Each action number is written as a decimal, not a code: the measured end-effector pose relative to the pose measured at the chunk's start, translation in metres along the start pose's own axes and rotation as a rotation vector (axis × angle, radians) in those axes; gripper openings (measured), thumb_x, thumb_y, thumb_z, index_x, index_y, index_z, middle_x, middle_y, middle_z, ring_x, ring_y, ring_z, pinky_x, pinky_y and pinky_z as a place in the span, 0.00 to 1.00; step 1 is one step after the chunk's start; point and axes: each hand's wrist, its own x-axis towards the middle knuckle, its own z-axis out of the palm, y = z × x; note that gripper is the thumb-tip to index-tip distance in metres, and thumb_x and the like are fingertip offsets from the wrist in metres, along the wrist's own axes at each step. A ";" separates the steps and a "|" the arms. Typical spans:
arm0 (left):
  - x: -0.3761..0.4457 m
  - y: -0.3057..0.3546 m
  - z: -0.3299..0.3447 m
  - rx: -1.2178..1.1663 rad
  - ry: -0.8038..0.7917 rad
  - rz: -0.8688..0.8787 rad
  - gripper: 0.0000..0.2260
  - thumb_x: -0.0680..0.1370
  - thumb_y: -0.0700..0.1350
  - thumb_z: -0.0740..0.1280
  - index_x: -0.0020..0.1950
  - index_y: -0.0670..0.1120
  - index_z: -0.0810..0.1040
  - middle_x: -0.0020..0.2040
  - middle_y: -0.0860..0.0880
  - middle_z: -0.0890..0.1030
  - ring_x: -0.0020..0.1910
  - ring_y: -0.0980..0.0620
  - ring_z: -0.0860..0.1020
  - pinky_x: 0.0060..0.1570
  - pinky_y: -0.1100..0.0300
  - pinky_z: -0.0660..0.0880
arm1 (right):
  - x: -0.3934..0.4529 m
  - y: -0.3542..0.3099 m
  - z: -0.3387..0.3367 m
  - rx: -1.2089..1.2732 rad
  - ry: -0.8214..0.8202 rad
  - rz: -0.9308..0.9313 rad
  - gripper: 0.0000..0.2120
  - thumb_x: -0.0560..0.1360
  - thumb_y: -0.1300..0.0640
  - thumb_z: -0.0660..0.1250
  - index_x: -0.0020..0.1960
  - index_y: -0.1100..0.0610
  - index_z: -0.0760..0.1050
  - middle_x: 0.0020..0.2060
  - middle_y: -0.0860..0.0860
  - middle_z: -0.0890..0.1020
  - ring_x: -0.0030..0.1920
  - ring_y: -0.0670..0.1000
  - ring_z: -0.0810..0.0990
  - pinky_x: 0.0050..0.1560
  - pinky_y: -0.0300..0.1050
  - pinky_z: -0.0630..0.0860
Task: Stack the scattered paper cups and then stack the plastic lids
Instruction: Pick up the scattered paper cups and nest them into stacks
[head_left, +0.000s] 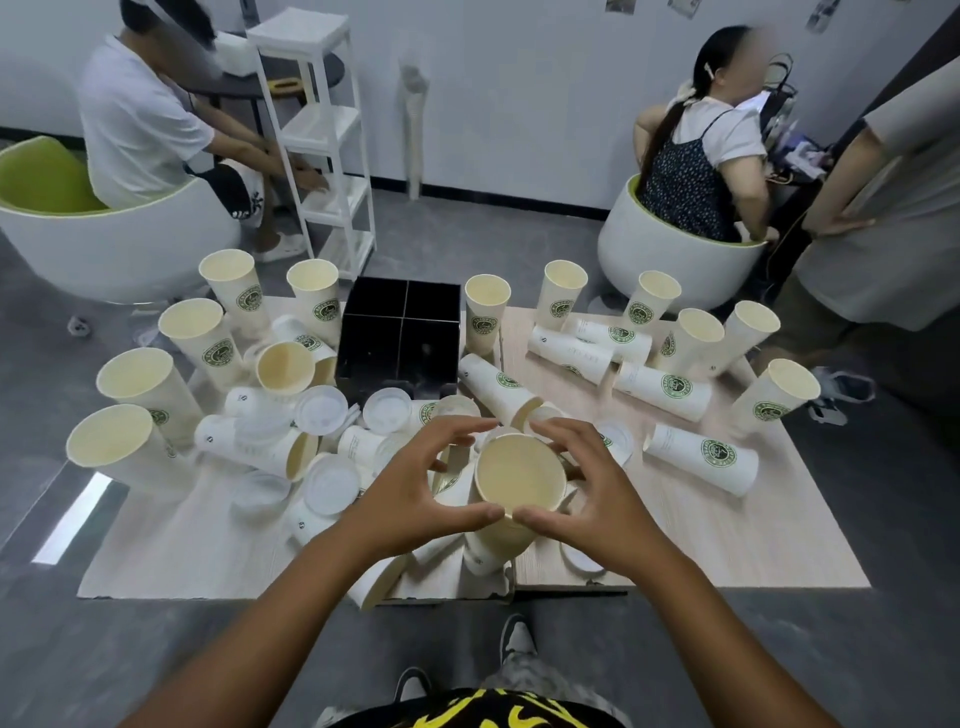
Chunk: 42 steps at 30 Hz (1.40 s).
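Note:
An upright white paper cup (519, 475) with a cream inside stands at the table's front middle. My left hand (421, 483) and my right hand (587, 478) curve around its rim from both sides, thumbs at the near edge, fingers spread; whether they press the cup I cannot tell. Several cups with green logos stand upright along the left and back, such as one (130, 452) at the front left. Others lie on their sides, like the cup (701, 460) to the right. Translucent plastic lids (330, 483) lie scattered left of my hands.
A black four-compartment box (400, 332) stands at the table's back middle. The pale wood table (727, 545) ends just before my feet. Two people sit in round white chairs behind, a white shelf rack (322, 140) stands at the back left, and a third person stands at the right edge.

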 end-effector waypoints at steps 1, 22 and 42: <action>0.002 -0.002 0.003 -0.001 -0.010 -0.001 0.34 0.70 0.52 0.82 0.72 0.64 0.71 0.70 0.65 0.73 0.69 0.59 0.74 0.62 0.57 0.76 | 0.000 0.002 0.001 0.013 0.005 0.007 0.38 0.66 0.41 0.80 0.72 0.35 0.68 0.68 0.33 0.68 0.68 0.40 0.72 0.61 0.37 0.73; 0.001 -0.025 0.015 -0.129 -0.060 -0.137 0.32 0.70 0.57 0.78 0.73 0.63 0.71 0.70 0.61 0.77 0.68 0.57 0.76 0.59 0.54 0.79 | 0.001 0.039 0.018 0.248 -0.040 0.111 0.40 0.67 0.30 0.73 0.76 0.36 0.64 0.67 0.34 0.73 0.67 0.43 0.74 0.59 0.35 0.76; 0.172 -0.019 0.067 0.016 -0.230 -0.183 0.23 0.73 0.59 0.72 0.68 0.61 0.77 0.66 0.61 0.80 0.64 0.55 0.80 0.58 0.53 0.80 | -0.028 0.258 -0.133 0.263 0.557 0.587 0.28 0.72 0.67 0.78 0.68 0.51 0.76 0.66 0.52 0.77 0.51 0.41 0.80 0.50 0.29 0.77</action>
